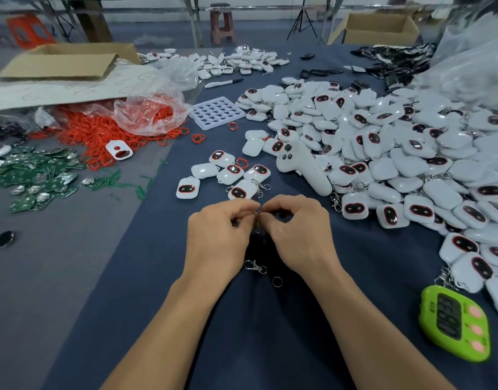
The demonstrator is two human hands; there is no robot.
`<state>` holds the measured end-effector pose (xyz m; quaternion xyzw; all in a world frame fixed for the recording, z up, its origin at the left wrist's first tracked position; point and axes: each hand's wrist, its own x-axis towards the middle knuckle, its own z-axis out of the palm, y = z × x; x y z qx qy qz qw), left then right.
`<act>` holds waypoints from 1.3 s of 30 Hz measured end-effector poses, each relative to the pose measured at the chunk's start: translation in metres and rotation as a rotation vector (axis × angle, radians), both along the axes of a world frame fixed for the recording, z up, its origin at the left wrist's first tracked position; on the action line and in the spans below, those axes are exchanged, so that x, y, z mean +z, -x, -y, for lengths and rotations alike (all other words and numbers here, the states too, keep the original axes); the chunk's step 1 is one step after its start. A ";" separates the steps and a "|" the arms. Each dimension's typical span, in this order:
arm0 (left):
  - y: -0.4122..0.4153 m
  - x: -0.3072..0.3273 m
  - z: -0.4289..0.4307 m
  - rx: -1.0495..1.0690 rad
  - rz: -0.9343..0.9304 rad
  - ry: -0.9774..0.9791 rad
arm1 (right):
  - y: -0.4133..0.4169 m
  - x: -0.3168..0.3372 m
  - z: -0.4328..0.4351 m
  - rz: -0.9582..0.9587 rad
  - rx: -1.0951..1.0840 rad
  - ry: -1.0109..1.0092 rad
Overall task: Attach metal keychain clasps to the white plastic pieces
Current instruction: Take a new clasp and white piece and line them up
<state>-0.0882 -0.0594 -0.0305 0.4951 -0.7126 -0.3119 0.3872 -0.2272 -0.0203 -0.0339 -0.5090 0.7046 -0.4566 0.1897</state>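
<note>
The dark blue cloth-covered surface (158, 249) was crowded. To my right lay a big heap of white plastic pieces with dark oval windows (382, 153), several showing chains, so I judged much of the job done. A small group of white pieces (231, 175) just ahead seemed mostly unfitted. My left hand (219, 235) and right hand (295, 232) together pinched a small metal keychain clasp (257, 220), with no white piece in either. A spare silver clasp (255, 266) lay between my wrists.

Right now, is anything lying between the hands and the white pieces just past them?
Nothing visible: only bare blue cloth separates the left hand and right hand, both pinching a metal clasp, from the nearest white piece.
</note>
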 end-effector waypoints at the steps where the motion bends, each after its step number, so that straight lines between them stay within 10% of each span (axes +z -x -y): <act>1: 0.000 0.001 0.000 -0.002 0.011 -0.013 | 0.001 -0.001 0.001 0.035 0.000 -0.003; 20: -0.023 0.008 0.020 0.591 0.242 -0.142 | -0.035 -0.002 0.066 -0.356 0.107 0.220; 30: -0.035 0.001 0.031 0.579 0.349 -0.196 | -0.059 0.026 0.114 -0.869 0.776 -0.192; 39: -0.029 0.007 0.021 0.475 0.250 -0.164 | -0.046 0.017 0.064 -0.402 0.355 0.011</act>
